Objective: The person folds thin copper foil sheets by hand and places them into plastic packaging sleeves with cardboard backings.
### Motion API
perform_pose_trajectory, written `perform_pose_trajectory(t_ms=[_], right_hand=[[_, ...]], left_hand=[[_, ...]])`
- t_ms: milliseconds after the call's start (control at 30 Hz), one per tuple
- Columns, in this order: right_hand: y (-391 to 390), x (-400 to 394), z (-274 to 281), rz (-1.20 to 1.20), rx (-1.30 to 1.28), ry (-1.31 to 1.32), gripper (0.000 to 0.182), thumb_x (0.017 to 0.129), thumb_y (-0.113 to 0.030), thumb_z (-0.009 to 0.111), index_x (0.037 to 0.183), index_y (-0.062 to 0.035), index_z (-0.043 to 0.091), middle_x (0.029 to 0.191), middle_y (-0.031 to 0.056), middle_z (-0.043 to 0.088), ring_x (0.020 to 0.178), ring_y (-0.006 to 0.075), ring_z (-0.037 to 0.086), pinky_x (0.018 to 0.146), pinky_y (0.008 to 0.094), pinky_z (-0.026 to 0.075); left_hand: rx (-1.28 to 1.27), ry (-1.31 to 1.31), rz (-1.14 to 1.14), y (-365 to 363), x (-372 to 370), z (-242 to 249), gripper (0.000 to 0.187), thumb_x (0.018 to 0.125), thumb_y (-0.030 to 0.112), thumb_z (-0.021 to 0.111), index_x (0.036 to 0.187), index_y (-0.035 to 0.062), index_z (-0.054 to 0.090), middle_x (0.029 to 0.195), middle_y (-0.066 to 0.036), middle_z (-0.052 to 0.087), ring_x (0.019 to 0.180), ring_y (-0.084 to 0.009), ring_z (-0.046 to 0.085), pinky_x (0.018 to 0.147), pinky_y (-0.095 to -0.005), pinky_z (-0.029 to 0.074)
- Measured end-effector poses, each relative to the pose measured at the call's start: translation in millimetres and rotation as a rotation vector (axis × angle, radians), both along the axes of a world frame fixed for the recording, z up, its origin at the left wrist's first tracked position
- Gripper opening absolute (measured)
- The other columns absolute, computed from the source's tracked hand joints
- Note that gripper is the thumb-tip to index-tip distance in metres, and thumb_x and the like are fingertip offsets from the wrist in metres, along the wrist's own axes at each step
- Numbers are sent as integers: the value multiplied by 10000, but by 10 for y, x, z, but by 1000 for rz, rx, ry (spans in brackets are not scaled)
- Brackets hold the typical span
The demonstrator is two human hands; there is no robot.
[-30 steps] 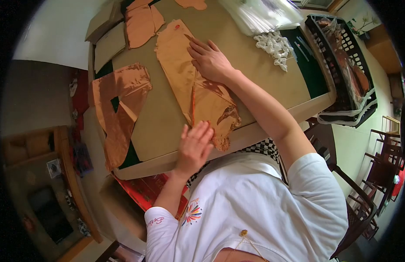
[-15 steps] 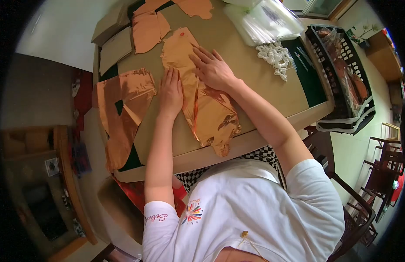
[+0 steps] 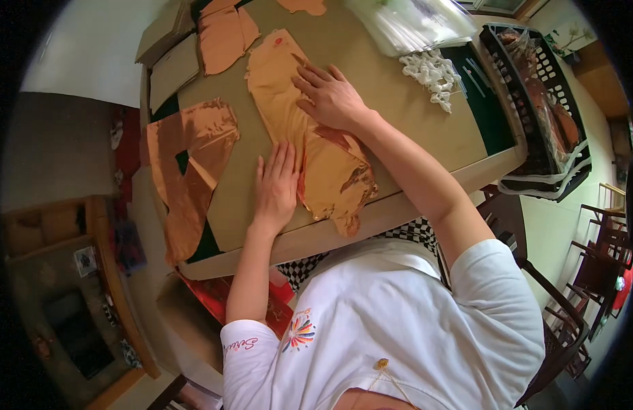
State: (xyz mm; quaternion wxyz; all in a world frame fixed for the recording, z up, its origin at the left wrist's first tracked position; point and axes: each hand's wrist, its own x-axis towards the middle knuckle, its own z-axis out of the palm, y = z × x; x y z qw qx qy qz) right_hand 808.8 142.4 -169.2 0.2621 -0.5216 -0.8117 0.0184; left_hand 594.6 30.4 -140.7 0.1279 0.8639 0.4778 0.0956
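Note:
A flat, shiny copper-coloured foil balloon [image 3: 268,92] lies folded lengthwise on the table, with a red dot near its far end. My left hand [image 3: 277,184] rests flat along its left edge, fingers stretched out and pointing away from me. My right hand [image 3: 332,99] lies on the balloon's right side with its fingers spread. Neither hand grips anything. The near part of the balloon is crinkled and reaches the table's front edge. To the left lies another flat foil balloon [image 3: 193,178] with a small opening, shaped like a figure 4.
More foil pieces [image 3: 224,37] lie at the far left beside cardboard [image 3: 174,72]. Clear plastic bags [image 3: 415,24], white cord [image 3: 432,76] and thin straws [image 3: 475,75] are at the far right. A black basket [image 3: 535,109] of packed items stands beyond the table's right edge.
My left hand has slid toward me along the balloon's edge. My right hand stays at about the same place on the foil. The view has shifted slightly.

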Motion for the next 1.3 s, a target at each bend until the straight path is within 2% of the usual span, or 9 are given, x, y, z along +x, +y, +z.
perform_pose_trajectory(t_ms=[333,433,533,600,700,900,1100,1200,1300], right_hand=[[-3,17,40,17,-11,-38,503,947,-376,470,1358,-87,470,1459,117,402,1383,260,311,1137,491,220],[0,19,80,15,-29,-34,508,949,-377,460,1368,-88,461,1468,119,390,1388,262,304,1138,494,214],[-33,13,101,10,-53,-24,516,947,-380,461,1372,-87,456,1472,121,385,1390,266,301,1139,498,211],[-31,-5,128,8,-69,-25,523,945,-382,464,1376,-87,453,1472,123,384,1390,269,301,1139,498,209],[-19,-1,146,-7,-123,-27,536,938,-379,471,1389,-90,444,1473,130,382,1386,280,310,1142,494,207],[-9,-29,204,-1,-35,8,508,943,-356,475,1368,-77,460,1463,168,380,1385,302,302,1114,526,237],[-438,148,296,112,-17,-134,508,932,-313,513,1399,-132,427,1469,192,344,1385,318,298,1089,577,238],[-898,382,314,175,-62,-243,545,926,-313,528,1432,-168,385,1490,180,311,1403,304,268,1097,575,223],[-1266,582,333,215,-118,-290,595,922,-333,536,1464,-194,334,1498,168,305,1417,295,245,1107,575,204]], left_hand=[[-78,-4,-95,-419,-169,139,575,944,231,515,1459,64,323,1541,-115,264,1420,-304,244,1147,-530,160],[-91,-118,-110,-333,-182,258,545,949,241,519,1443,72,362,1528,-114,292,1415,-307,254,1142,-521,187],[27,-208,-22,126,-75,312,505,967,244,500,1424,60,391,1503,-125,338,1401,-316,280,1141,-474,223],[76,-288,25,522,72,260,449,960,210,503,1363,18,454,1458,-182,377,1387,-306,307,1128,-473,244],[214,-167,17,1040,239,113,440,985,213,453,1385,31,431,1456,-173,387,1368,-336,326,1107,-420,298],[244,-82,-12,1326,334,-234,445,994,237,382,1384,26,421,1452,-160,393,1363,-307,339,1119,-461,260],[133,-73,23,1264,353,-169,444,1011,213,367,1412,22,380,1485,-154,346,1395,-309,280,1151,-443,203],[238,-105,22,1290,343,-270,445,996,247,374,1372,16,429,1449,-145,405,1360,-291,347,1120,-457,258],[181,-90,19,1257,332,-169,455,998,254,360,1386,21,414,1464,-142,386,1371,-287,331,1128,-457,250]])
